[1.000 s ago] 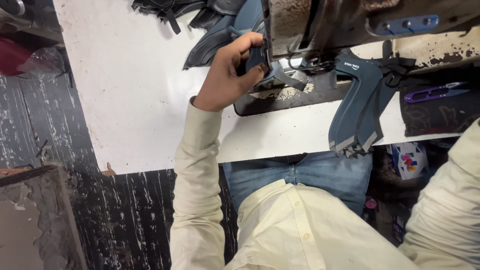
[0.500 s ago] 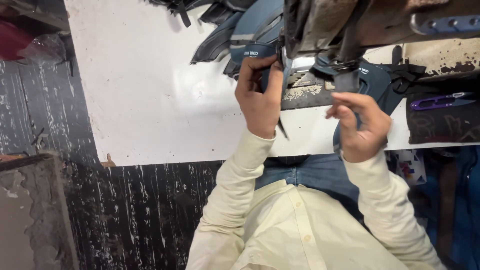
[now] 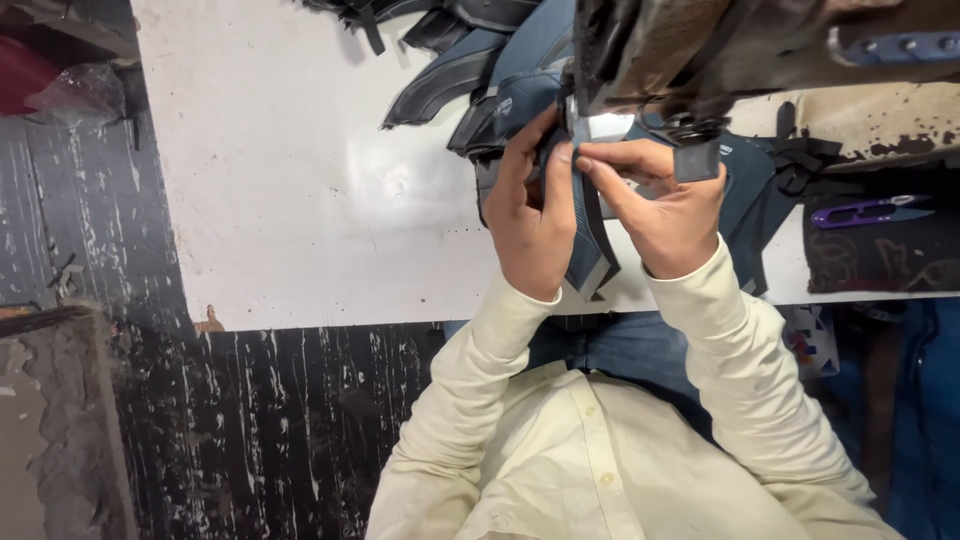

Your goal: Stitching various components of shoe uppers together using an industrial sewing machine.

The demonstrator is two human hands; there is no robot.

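- far left: dark, paint-flecked floor [image 3: 260,430] beside the white table [image 3: 300,180], whose near edge runs across the view.
- upper centre: heap of dark blue cut pieces [image 3: 470,70] lying on the table, fanned toward the sewing machine.
- left hand [image 3: 530,215]: raised from a cream sleeve [image 3: 460,400], back of the hand toward the camera, wrist bent upward, fingers curled and closed on the blue shoe-upper piece [image 3: 585,255], thumb tip meeting the other hand's fingertips.
- blue shoe-upper piece: held between both hands just under the sewing machine head [image 3: 690,50], lower end hanging past the table edge, with a narrow black strap [image 3: 600,240] running down it.
- right hand [image 3: 665,205]: mirrored pose, forearm angled in from the lower right, index finger and thumb pinched shut on the top edge of the same piece, remaining fingers folded.
- right of the hands: more blue material [image 3: 750,190] spread on the table.
- far right: purple thread snips [image 3: 870,212] lying on a dark, worn surface, well apart from both hands.
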